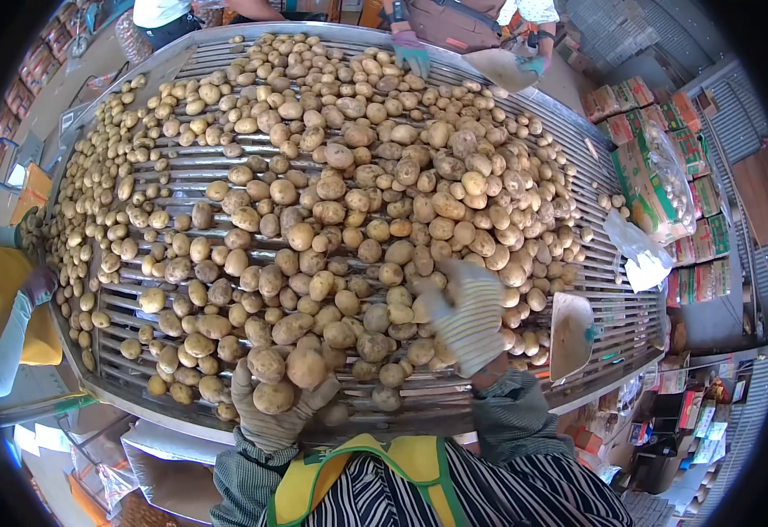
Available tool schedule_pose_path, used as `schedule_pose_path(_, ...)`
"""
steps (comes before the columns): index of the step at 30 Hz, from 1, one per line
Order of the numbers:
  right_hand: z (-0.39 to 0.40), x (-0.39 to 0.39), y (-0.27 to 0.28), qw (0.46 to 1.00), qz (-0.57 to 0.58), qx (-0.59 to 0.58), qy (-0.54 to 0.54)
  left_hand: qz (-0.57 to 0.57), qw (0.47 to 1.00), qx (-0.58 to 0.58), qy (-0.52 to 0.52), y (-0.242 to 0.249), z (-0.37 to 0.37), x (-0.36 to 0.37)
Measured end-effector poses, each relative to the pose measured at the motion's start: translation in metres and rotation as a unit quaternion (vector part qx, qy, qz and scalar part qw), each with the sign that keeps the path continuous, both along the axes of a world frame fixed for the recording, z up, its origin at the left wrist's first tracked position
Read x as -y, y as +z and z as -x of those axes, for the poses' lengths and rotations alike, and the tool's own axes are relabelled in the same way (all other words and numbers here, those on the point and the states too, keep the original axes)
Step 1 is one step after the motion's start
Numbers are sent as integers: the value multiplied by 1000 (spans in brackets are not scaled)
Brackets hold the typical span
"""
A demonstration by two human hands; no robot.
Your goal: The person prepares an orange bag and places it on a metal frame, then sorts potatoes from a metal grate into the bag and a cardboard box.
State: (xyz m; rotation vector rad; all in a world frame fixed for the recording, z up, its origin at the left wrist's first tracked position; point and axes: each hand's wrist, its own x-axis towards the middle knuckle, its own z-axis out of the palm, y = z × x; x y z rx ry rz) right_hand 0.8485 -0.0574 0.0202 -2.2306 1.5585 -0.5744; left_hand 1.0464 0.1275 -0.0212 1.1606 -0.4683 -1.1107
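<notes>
Many potatoes [331, 211] lie spread over a slatted metal table [384, 417]. At the near edge my gloved left hand [274, 408] is curled around several large potatoes [273, 369], holding them from below. My right hand [467, 316], in a striped glove, is over the potatoes right of the middle; its fingers are smeared by motion, and whether they hold anything cannot be made out. A scoop-like tray [570, 335] lies on the slats to the right of it.
Across the table a co-worker's gloved hand [412, 54] touches potatoes, near another scoop [501, 68]. Another person's hands [39, 285] are at the left end. A plastic bag [637, 250] lies at the right edge, beside stacked boxes [652, 189]. An open carton [177, 483] stands below the near left edge.
</notes>
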Motion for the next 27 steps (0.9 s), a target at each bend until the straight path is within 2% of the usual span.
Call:
schedule_pose_path(1, 33, 7, -35, 995, 79, -53, -25, 3, 987, 158, -23, -8, -2, -5)
schedule_pose_path(2, 42, 2, -44, 995, 79, -53, -25, 4, 987, 158, -23, -7, -4, -6)
schedule_pose_path(4, 59, -12, -55, 996, 5, -84, -5, 26, 949, 313, -15, -2, -5, -5)
schedule_pose_path(5, 61, -17, -62, 988, 29, -139, 64, 11, 950, 312, 4, -9, -1, -5)
schedule_pose_path(8, 34, -28, -52, 981, 28, -180, 61, 37, 968, 247, -6, -12, 1, -7)
schedule_pose_path(9, 27, -24, -53, 976, -2, -212, 50, 29, 972, 231, -29, 6, 3, -3)
schedule_pose_path(10, 22, -19, -50, 977, -4, -207, 48, 28, 971, 235, -32, 7, 2, -5)
schedule_pose_path(12, 16, -15, -40, 958, -76, -265, 77, 26, 947, 316, -51, 4, 2, -10)
schedule_pose_path(13, 21, -16, -52, 959, -14, -267, 98, 21, 971, 231, -65, -3, 3, -15)
schedule_pose_path(14, 21, -19, -52, 959, -10, -263, 101, 22, 970, 235, -62, -3, 4, -18)
schedule_pose_path(16, 17, -24, -47, 944, -83, -289, 135, 78, 983, 151, -63, -2, 4, -23)
schedule_pose_path(17, 21, -30, -55, 963, -52, -217, 149, 82, 980, -181, -16, -8, 6, -30)
schedule_pose_path(18, 19, -34, -55, 963, -52, -214, 155, 82, 981, -178, -10, -4, 6, -34)
schedule_pose_path(20, 14, -41, -53, 946, -119, -279, 117, -9, 932, -363, -2, 7, 4, -39)
schedule_pose_path(22, 23, -35, -59, 956, -136, -236, 111, -14, 934, -356, 29, 10, 10, -47)
schedule_pose_path(24, 26, -33, -59, 967, -166, -162, 105, 57, 917, -394, -5, 20, 18, -56)
schedule_pose_path(25, 27, -33, -55, 970, -197, -98, 103, 26, 944, -328, 22, 11, 24, -59)
schedule_pose_path(26, 24, -37, -53, 969, -195, -100, 110, 29, 944, -329, 29, 10, 29, -60)
schedule_pose_path(27, 16, -49, -42, 966, -213, -14, 145, 39, 932, -361, 19, 10, 34, -62)
